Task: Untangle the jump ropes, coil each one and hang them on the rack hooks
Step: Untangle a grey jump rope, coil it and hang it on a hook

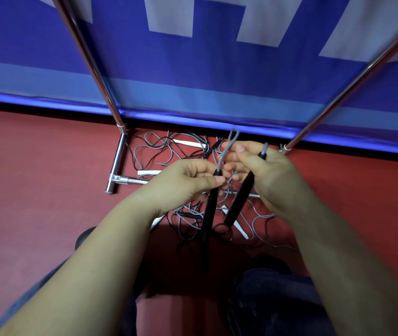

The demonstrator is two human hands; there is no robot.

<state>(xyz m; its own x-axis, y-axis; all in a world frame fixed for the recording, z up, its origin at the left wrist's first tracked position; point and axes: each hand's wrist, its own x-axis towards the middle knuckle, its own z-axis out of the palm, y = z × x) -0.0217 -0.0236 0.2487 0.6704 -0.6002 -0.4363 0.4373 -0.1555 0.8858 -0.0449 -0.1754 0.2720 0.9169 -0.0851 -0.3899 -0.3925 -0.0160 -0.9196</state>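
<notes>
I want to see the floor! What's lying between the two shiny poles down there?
In the head view, a tangled pile of jump ropes lies on the red floor between the left pole and the right pole, partly hidden by both hands.

Red floor (35,170), matt and even in colour, runs up to the lower edge of a blue banner (193,69) at the back. The chrome rack base (118,163) stands directly on the floor: one foot tube runs front to back, and a cross tube leaves it rightward. Right of that foot tube, a tangle of grey and black jump ropes (159,151) lies loose on the floor, crossing over and under the cross tube. White handles (188,143) lie among the cords; a second white handle (148,172) lies just beside the cross tube.
</notes>
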